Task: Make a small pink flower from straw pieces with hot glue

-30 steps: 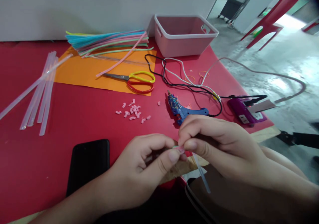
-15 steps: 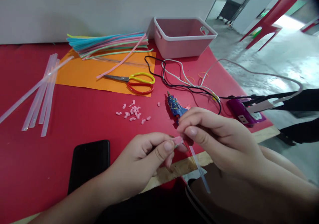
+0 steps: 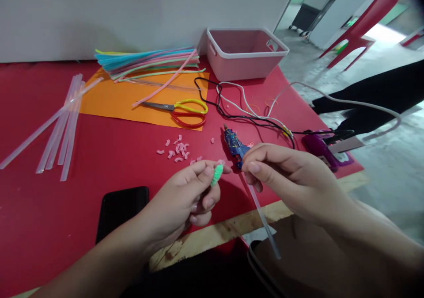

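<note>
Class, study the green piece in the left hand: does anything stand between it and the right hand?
No separate object visibly does. Only a fingertip of the left hand, which holds the green piece, juts into the gap towards the right hand. The glue gun lies farther back.

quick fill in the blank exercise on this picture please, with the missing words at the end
The left hand pinches a small piece that is pink at one end and otherwise ____.
The scissors have one red handle and one ____ handle.
The sheet partly under the scissors is ____.
The bin stands on a table whose top is ____.

Missing words: green; yellow; orange; red.
</note>
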Motion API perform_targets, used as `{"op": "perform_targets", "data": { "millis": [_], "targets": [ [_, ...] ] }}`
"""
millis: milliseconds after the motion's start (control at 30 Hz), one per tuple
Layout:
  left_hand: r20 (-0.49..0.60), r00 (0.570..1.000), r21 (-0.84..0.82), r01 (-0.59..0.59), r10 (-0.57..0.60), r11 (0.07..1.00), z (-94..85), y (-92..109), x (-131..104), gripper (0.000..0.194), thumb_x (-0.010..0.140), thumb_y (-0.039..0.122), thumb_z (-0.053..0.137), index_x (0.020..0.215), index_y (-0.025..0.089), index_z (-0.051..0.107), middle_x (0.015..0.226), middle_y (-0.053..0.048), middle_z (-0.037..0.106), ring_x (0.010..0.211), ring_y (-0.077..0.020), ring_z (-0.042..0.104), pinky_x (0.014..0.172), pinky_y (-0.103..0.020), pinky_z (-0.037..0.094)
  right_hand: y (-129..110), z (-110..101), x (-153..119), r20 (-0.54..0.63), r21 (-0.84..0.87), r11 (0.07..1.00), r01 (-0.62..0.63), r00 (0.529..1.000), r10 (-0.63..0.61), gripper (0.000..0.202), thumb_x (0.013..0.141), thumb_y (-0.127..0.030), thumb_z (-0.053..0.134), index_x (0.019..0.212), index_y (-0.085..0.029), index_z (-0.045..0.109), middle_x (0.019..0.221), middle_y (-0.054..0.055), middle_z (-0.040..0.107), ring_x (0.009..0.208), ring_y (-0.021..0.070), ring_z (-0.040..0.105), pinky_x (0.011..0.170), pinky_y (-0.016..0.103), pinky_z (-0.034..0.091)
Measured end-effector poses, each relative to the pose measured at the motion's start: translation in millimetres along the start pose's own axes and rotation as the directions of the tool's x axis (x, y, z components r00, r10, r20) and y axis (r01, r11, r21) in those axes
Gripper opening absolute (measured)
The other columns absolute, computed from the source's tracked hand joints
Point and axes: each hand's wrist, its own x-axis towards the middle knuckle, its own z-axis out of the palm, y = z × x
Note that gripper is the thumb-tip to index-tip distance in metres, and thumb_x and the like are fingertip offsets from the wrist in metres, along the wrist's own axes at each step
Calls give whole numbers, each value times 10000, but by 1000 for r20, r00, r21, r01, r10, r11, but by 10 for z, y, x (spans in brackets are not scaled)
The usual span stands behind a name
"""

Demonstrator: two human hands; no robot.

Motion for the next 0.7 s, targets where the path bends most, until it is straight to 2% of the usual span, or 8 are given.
{"op": "perform_targets", "data": {
  "millis": [167, 267, 300, 367, 467, 567, 633, 700],
  "targets": [
    [-97, 995, -76, -28, 21, 997, 16, 34, 19, 104, 956, 270, 503, 926, 182, 550, 540, 65, 440, 425, -32, 190, 355, -92, 215, 15, 6, -27, 31, 89, 993, -78, 997, 76, 145, 942, -322, 561, 873, -199, 592, 735, -29, 585, 660, 81, 562, 638, 208, 460],
    [-169, 983, -116, -89, 69, 989, 9, 42, 37, 31, 937, 194, 524, 955, 193, 550, 586, 51, 481, 434, -33, 240, 360, -88, 220, 44, 2, -21, 62, 127, 986, -106, 993, 99, 261, 983, -374, 459, 802, -200, 535, 710, -21, 573, 637, 101, 559, 615, 237, 465],
    [-191, 978, -126, -114, 88, 986, 3, 44, 44, 54, 930, 165, 527, 964, 196, 556, 601, 46, 493, 440, -34, 263, 363, -90, 227, 61, -7, -10, 57, 84, 992, -99, 994, 95, 323, 997, -389, 411, 753, -201, 509, 679, -21, 555, 616, 105, 546, 599, 245, 454],
    [-236, 962, -135, -170, 135, 976, -8, 48, 54, 87, 917, 122, 526, 947, 189, 571, 629, 36, 511, 456, -37, 307, 370, -96, 249, 108, -44, 22, -5, -149, 988, -28, 1000, 28, 417, 991, -421, 406, 638, -201, 440, 586, -31, 477, 544, 104, 477, 549, 257, 394],
    [-307, 934, -136, -232, 182, 963, -20, 55, 68, 84, 908, 103, 526, 869, 162, 572, 663, 19, 544, 477, -40, 362, 379, -111, 280, 212, -161, 82, -53, -602, 790, 112, 982, -181, 433, 875, -451, 606, 577, -197, 421, 596, -23, 454, 567, 120, 447, 571, 279, 356],
    [-352, 917, -149, -251, 185, 956, -28, 53, 89, 93, 903, 82, 512, 878, 151, 570, 718, -8, 609, 511, -51, 446, 404, -129, 336, 354, -315, 120, 59, -715, 677, 176, 980, -192, 118, 821, -292, 632, 869, -197, 580, 934, 64, 599, 909, 224, 579, 807, 358, 456],
    [-370, 909, -151, -263, 192, 953, -32, 47, 102, 110, 897, 63, 508, 919, 155, 566, 771, -22, 646, 553, -65, 509, 434, -143, 382, 469, -390, 135, 116, -738, 650, 180, 983, -142, 331, 779, -177, 586, 1109, -185, 559, 1145, 113, 578, 1142, 281, 532, 951, 426, 436],
    [-376, 902, -144, -284, 213, 948, -37, 42, 109, 133, 892, 57, 519, 961, 162, 561, 833, -27, 669, 589, -69, 542, 458, -149, 410, 590, -414, 157, 143, -777, 608, 162, 987, -79, 501, 759, -119, 543, 1255, -172, 506, 1204, 131, 565, 1202, 298, 510, 993, 444, 422]
  ]
}}
